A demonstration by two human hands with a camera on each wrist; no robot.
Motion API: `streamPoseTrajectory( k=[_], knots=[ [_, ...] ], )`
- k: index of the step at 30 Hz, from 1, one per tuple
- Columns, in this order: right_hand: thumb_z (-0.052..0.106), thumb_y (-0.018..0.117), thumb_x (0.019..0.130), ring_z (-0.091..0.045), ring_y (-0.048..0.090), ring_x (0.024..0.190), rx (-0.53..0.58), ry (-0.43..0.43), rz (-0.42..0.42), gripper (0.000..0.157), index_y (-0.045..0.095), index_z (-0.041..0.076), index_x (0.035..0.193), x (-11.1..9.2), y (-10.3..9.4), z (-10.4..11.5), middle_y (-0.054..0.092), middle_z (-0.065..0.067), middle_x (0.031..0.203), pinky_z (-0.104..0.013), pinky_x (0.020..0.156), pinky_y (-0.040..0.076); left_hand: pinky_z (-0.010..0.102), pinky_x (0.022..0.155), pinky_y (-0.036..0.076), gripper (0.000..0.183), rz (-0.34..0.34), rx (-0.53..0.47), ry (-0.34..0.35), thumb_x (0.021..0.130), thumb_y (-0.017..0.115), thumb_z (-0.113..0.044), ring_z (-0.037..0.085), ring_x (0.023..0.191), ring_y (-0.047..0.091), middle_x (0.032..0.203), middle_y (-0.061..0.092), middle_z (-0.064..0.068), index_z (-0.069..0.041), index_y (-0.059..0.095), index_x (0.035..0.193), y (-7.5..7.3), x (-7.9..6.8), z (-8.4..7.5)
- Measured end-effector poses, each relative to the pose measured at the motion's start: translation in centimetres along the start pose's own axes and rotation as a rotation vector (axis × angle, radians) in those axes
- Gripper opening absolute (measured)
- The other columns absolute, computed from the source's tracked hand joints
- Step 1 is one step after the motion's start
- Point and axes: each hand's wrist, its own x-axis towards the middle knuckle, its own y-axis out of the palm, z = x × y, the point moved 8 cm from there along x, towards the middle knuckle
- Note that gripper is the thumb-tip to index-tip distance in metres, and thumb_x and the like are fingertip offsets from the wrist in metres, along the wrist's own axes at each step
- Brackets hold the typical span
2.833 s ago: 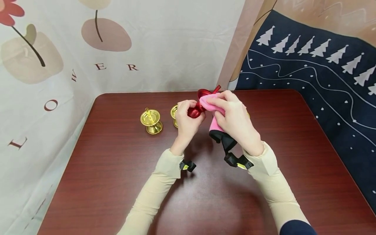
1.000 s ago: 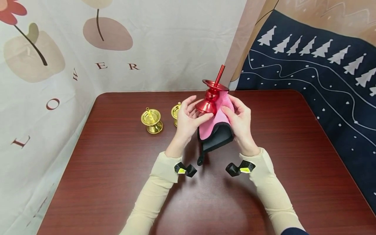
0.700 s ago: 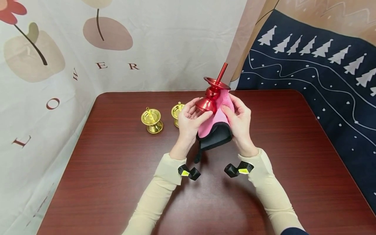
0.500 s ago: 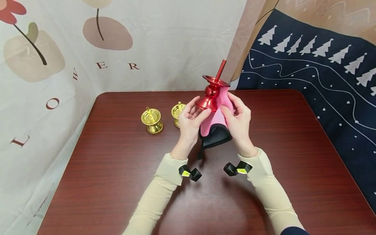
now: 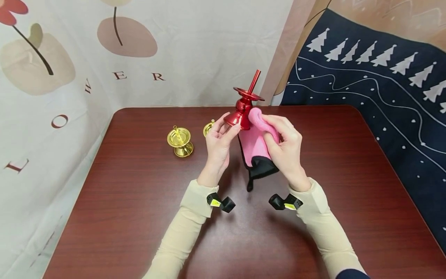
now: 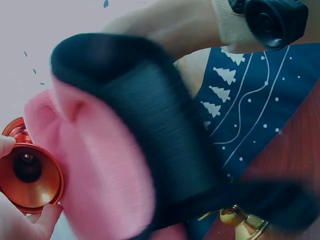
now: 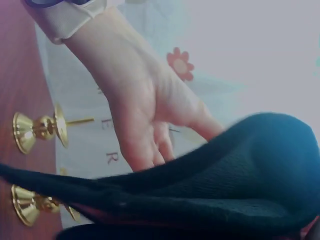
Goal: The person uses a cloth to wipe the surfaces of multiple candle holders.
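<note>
My left hand (image 5: pixel 218 149) holds a shiny red candlestick (image 5: pixel 242 105) by its flared base, thumb and fingers at the rim. The candlestick leans a little to the right, well above the table, its spike pointing up. Its hollow underside (image 6: pixel 31 175) faces the left wrist camera. In my right hand (image 5: pixel 286 141) is a pink cloth (image 5: pixel 253 145) with a black back (image 6: pixel 150 130), pinched between thumb and fingers. A folded part of the cloth lies right at the candlestick's base. The cloth hides the candlestick in the right wrist view.
A gold candlestick (image 5: pixel 179 141) stands on the dark red wooden table (image 5: pixel 139 193), left of my hands. Another gold candlestick (image 5: pixel 208 128) stands partly behind my left hand. The left wrist view shows part of a gold candlestick (image 6: pixel 245 227) low down. Printed cloths hang behind the table.
The candlestick, lying tilted in the oldest frame, has been turned nearly upright. Lately it has moved slightly left, and the cloth has come down from below its dish to its base.
</note>
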Motion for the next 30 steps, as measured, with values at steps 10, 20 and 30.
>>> streamPoseTrajectory(
  k=[10, 20, 30],
  knots=[
    [-0.01, 0.059, 0.078, -0.029, 0.059, 0.098, -0.1, -0.039, -0.077, 0.031, 0.068, -0.001, 0.107, -0.2, 1.7, -0.3, 0.063, -0.017, 0.107, -0.024, 0.082, 0.049, 0.028, 0.085, 0.05, 0.044, -0.026, 0.092, 0.011, 0.077, 0.065, 0.01, 0.018, 0.094, 0.063, 0.103, 0.067, 0.012, 0.007, 0.056, 0.119, -0.2, -0.4, 0.3],
    [-0.014, 0.06, 0.076, -0.019, 0.056, 0.088, -0.002, 0.011, 0.289, 0.036, 0.07, 0.002, 0.106, -0.6, 1.5, -0.5, 0.065, -0.013, 0.106, -0.017, 0.062, 0.042, 0.023, 0.077, 0.051, 0.043, -0.063, 0.016, 0.014, 0.077, 0.063, 0.011, 0.011, 0.088, 0.062, 0.088, 0.067, 0.0, 0.012, 0.053, 0.119, -1.0, 0.0, 0.2],
    [-0.007, 0.061, 0.08, -0.023, 0.059, 0.095, -0.078, 0.012, -0.045, 0.031, 0.068, 0.0, 0.109, 0.1, 0.8, -0.3, 0.063, -0.018, 0.106, -0.021, 0.076, 0.049, 0.032, 0.088, 0.049, 0.049, -0.052, 0.162, 0.036, 0.074, 0.069, 0.009, 0.021, 0.096, 0.063, 0.107, 0.063, 0.015, 0.005, 0.054, 0.12, -0.7, -0.6, 0.6]
  ],
)
